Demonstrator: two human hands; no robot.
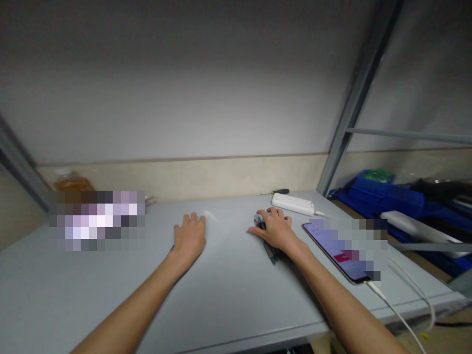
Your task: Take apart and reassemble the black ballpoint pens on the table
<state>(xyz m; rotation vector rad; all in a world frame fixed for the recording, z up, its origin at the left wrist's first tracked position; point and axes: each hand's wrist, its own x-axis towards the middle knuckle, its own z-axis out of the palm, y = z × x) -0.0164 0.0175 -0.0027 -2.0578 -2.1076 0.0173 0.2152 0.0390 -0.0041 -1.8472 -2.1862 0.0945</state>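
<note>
My left hand (190,236) lies flat, palm down, on the grey table (110,290), fingers loosely together, holding nothing. My right hand (275,228) rests palm down on top of a dark, narrow tool (271,254) that pokes out from under the palm toward me. Whether the fingers grip it I cannot tell; they lie over it. A phone (334,250) with a lit screen lies just right of my right wrist.
A white power bank (293,203) and a small screwdriver (278,191) lie behind my right hand. A white cable (401,305) runs from the phone off the table edge. Blue bins (387,196) stand right; a bottle (72,182) at back left.
</note>
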